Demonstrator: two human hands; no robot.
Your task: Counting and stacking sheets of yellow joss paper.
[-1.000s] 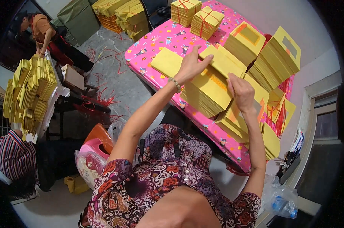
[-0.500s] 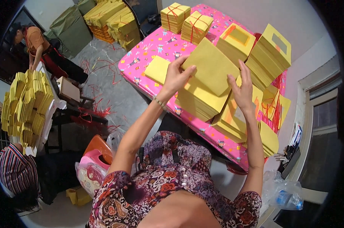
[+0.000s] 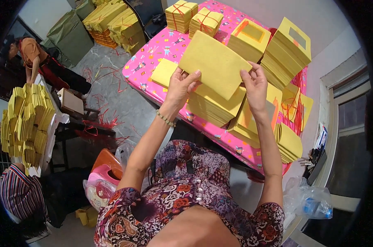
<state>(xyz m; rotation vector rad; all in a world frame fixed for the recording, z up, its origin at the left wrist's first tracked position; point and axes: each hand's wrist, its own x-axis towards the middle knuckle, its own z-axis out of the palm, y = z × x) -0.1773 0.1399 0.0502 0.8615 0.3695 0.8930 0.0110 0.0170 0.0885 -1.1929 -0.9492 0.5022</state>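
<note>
Flat yellow paper sheaf [image 3: 214, 64] between hands [image 3: 219, 84]

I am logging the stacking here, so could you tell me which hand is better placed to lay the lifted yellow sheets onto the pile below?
Probably the left hand: it grips the yellow sheets directly above the pile.

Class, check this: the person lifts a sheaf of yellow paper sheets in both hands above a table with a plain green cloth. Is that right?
Not quite. The head view shows the table's cloth is pink and patterned, not plain green. Both hands, left and right, do hold the sheaf of yellow paper sheets above it.
</note>
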